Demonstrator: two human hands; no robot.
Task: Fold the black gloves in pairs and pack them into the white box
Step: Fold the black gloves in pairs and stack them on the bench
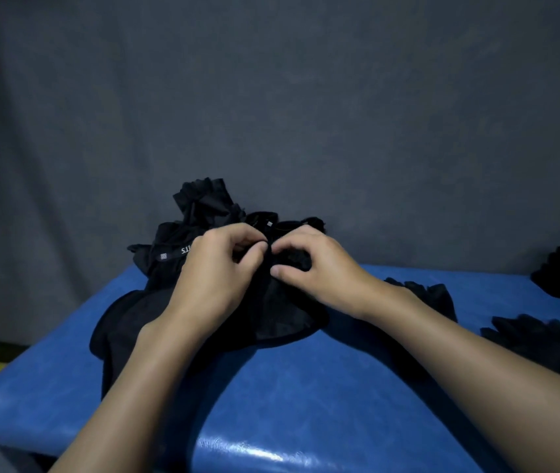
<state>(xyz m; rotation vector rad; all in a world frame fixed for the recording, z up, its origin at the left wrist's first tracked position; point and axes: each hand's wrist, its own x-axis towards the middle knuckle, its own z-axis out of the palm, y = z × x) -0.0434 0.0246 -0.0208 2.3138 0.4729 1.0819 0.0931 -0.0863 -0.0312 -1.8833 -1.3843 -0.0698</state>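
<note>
My left hand (217, 268) and my right hand (312, 264) met over the heap of black gloves (203, 213) on the far left part of the blue table (306, 387). Both hands had their fingers curled, thumbs and fingertips pinching the black fabric of the top glove (271, 302), and the two hands nearly touched. The heap ran from a ruffled bunch at the far side to a wide rounded cuff nearer me. A strap with white lettering (174, 255) showed just left of my left hand. A loose glove (435, 295) lay just beside my right wrist. More gloves (537, 336) lay at the right edge, well apart from the heap. A grey cloth backdrop (271, 97) hung behind the table.
</note>
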